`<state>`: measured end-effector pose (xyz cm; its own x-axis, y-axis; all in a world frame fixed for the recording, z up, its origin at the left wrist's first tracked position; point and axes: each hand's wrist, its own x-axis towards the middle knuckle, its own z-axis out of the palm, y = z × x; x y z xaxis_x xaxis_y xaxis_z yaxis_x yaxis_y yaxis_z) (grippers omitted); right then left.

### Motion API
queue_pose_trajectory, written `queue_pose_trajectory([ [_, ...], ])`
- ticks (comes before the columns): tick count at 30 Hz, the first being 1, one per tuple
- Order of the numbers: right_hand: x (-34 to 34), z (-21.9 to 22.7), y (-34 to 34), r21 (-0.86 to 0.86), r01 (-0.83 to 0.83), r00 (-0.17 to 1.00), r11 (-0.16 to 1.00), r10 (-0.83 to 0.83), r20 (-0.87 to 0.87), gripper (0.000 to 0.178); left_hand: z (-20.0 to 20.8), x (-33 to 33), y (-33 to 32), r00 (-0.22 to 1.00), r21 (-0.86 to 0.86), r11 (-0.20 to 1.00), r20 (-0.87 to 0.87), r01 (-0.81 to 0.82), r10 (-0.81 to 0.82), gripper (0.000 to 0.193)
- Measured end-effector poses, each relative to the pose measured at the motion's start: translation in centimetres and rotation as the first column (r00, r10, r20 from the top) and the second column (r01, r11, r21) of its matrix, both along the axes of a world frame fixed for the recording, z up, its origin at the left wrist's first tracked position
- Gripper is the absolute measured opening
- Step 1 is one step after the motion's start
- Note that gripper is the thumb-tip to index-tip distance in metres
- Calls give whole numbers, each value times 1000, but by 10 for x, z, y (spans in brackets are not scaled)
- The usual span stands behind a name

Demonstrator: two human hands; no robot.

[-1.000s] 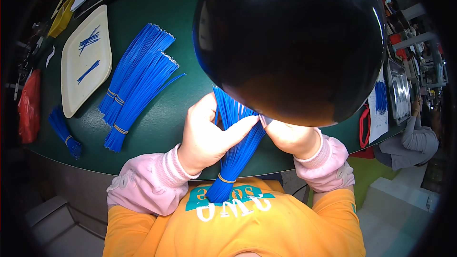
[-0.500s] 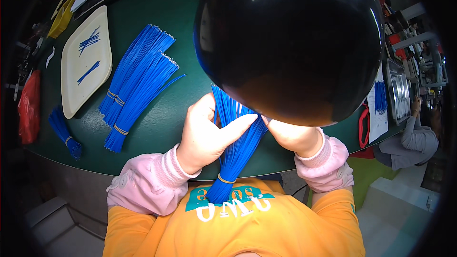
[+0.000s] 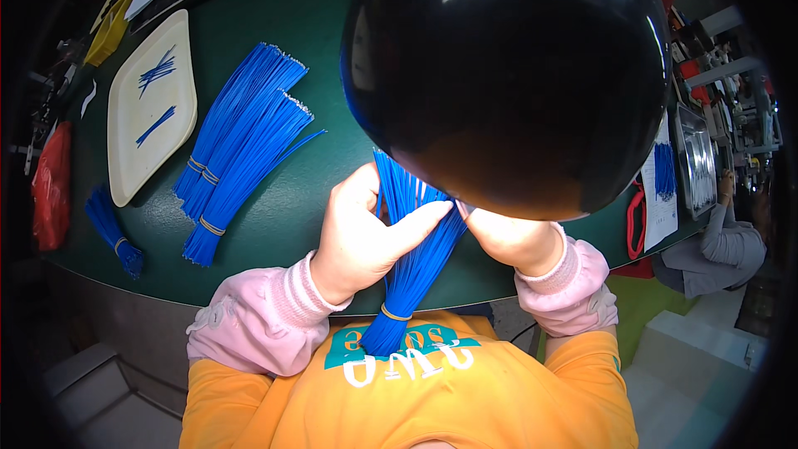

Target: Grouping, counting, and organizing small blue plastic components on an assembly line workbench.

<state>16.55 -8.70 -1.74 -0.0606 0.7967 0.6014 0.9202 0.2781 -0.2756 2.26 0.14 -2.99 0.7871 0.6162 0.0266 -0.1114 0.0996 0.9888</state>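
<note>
Both hands — left hand, right hand — grip blue wire bundle

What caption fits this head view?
Both hands, left hand and right hand, grip a banded bundle of thin blue wires over a dark green table.

A small factory or assembly workshop is shown. A dark green worktable is laid out as a bench station, and banded bundles of blue wire are stacked on it in quantity, with a smaller bundle set near its left edge. Loose blue strands are kept in a cream plastic tray. More blue wire is seen on a neighbouring bench at the right, beside a metal tray, where another person is seated at work. Racks and equipment are crowded behind that bench.
</note>
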Motion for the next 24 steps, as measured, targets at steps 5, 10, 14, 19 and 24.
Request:
queue_pose_trajectory([
  [5, 1, -3, 0, 103, 86, 994, 991, -92, 59, 17, 0, 0, 0, 1000, 21, 1000, -19, 11, -11, 18],
  [10, 27, 7, -1, -42, 89, 933, 995, -99, -346, 24, 3, 1, 1, 999, -107, 993, 7, 40, -40, 18],
  [14, 43, -5, 6, 30, 174, 925, 984, -153, -349, 29, 0, 0, 3, 999, -147, 989, 7, 33, -32, 17],
  [19, 50, -10, 0, -146, 227, 969, 963, -238, -64, 25, 2, -1, 3, 1000, -153, 988, 4, 29, -28, 15],
  [24, 48, 1, 0, -173, 204, 945, 964, -240, -224, 22, 0, 0, 2, 1000, -206, 978, 19, 25, -22, 12],
])
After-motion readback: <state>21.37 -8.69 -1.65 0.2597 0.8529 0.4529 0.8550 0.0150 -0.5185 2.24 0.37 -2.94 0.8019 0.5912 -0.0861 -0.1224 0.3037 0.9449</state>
